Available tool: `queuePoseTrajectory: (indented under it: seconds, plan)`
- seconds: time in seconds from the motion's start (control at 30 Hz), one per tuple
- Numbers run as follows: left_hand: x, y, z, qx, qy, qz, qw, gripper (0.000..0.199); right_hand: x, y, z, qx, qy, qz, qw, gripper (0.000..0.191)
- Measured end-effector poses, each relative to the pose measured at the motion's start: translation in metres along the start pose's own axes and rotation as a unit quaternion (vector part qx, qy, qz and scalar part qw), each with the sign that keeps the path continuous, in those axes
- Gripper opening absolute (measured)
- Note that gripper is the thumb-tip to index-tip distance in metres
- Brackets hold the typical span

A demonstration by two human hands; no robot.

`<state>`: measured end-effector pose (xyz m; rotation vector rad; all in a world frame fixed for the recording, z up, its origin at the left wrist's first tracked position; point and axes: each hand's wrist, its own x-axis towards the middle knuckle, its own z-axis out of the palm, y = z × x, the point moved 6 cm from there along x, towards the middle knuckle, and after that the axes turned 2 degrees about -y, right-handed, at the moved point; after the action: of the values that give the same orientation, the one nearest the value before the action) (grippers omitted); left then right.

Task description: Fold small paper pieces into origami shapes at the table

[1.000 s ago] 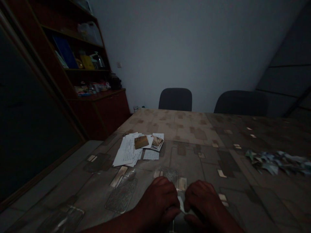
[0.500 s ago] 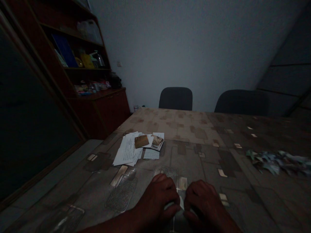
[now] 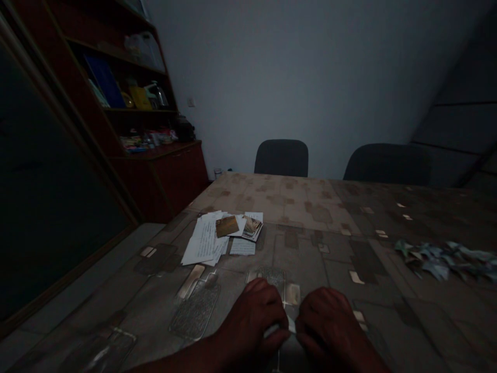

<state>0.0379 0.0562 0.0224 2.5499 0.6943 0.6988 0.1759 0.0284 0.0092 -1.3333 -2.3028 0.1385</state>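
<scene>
My left hand (image 3: 262,313) and my right hand (image 3: 326,324) are side by side low over the near part of the table. Between them they pinch a small white piece of paper (image 3: 291,325); most of it is hidden behind the curled fingers. Farther off, to the left of centre, lies a loose pile of printed white sheets (image 3: 200,241). On top of that pile rest a brown picture card (image 3: 227,226) and a few picture pieces (image 3: 251,228).
A heap of crumpled or folded paper pieces (image 3: 442,259) lies on the right of the patterned tablecloth (image 3: 310,212). Two dark chairs (image 3: 281,157) stand at the far side. A dark red cabinet (image 3: 174,173) with loaded shelves is at the left.
My hands have moved slightly apart, the right one shifting a little to the right. A bit more of the white paper shows between the fingers. The pile and heap are unchanged.
</scene>
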Motion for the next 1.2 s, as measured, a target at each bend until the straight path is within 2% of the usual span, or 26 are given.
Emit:
queuePoseTrajectory:
  seconds: [0.3,0.6,0.83,1.07,1.2]
  plan:
    - [0.002,-0.001,0.0,-0.01,0.012,-0.01,1.0,0.013,0.001,0.003,-0.003,0.068,-0.041,0.042,0.996,0.023]
    - [0.002,0.0,-0.001,0.002,0.013,-0.032,0.999,0.012,0.004,-0.003,-0.008,0.053,-0.035,0.064,0.996,0.016]
    - [0.003,-0.001,-0.005,-0.02,0.031,-0.05,0.998,0.017,0.005,-0.003,-0.008,0.043,-0.018,0.067,0.997,0.019]
    - [0.004,-0.002,-0.003,-0.041,0.011,-0.069,0.997,0.016,0.005,-0.003,-0.009,0.035,-0.001,0.062,0.997,0.022]
    - [0.004,-0.005,-0.005,-0.068,0.021,-0.086,0.994,0.012,0.003,-0.001,-0.007,0.042,-0.002,0.059,0.997,0.023]
